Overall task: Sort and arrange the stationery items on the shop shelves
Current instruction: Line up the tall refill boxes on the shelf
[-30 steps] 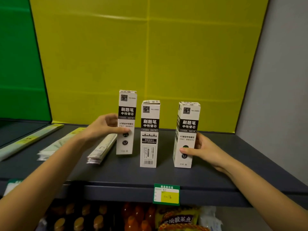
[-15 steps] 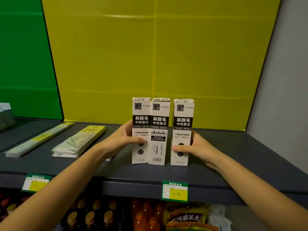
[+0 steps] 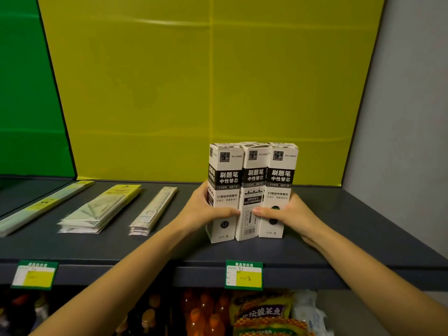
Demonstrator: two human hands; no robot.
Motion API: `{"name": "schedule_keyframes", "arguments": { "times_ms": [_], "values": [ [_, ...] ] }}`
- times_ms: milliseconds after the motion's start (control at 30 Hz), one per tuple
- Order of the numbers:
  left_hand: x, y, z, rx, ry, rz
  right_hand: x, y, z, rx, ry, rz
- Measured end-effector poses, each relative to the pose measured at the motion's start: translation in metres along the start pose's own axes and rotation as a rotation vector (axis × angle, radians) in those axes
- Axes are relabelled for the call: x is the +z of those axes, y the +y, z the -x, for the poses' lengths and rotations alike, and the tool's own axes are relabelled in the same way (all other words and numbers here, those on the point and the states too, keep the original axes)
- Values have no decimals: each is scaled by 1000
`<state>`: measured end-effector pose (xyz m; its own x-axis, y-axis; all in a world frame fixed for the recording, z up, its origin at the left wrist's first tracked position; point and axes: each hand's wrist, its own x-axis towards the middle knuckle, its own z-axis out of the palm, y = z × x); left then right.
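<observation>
Cardboard refill boxes (image 3: 252, 190) upright, left hand (image 3: 201, 214) and right hand (image 3: 293, 215) fingers (image 3: 264, 211) round outer two.

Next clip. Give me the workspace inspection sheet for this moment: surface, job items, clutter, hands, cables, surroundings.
Surface: dark grey shelf, with price tags on its front edge.
Job's things: left box, middle box and right box stand side by side, pressed together; the middle box shows its barcode face. Flat packs lie in separate stacks to their left.
Clutter: nothing seen.
Hands: left hand grips the left box and right hand grips the right box, thumbs across the fronts.
Cables: nothing seen.
Surroundings: yellow back panel, green panel at left, grey wall at right; bottles and snack packets on the shelf below.
</observation>
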<state>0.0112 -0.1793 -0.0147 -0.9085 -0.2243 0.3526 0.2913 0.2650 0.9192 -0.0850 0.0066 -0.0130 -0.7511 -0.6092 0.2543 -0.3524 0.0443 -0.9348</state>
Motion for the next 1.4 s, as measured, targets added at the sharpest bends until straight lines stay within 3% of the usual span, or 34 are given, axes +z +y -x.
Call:
{"name": "schedule_keyframes", "arguments": {
  "times_ms": [400, 667, 800, 1000, 1167, 1400],
  "values": [
    [-18, 4, -1, -54, -63, -26, -7, 5, 7, -1, 167, 96],
    [-18, 10, -19, -136, -268, 57, 7, -3, 22, -23, 215, 124],
    [-10, 10, -18, -126, -288, 65, 10, -3, 21, -27, 240, 101],
    [-7, 7, -6, -70, -159, 1, 0, -4, 15, -33, 58, 19],
    [-11, 6, -4, -39, -87, -9, 4, -4, 5, -42, 1, 7],
    [-22, 6, -1, -101, -209, -100, 3, 1, 2, -32, -80, 39]
  ]
}}
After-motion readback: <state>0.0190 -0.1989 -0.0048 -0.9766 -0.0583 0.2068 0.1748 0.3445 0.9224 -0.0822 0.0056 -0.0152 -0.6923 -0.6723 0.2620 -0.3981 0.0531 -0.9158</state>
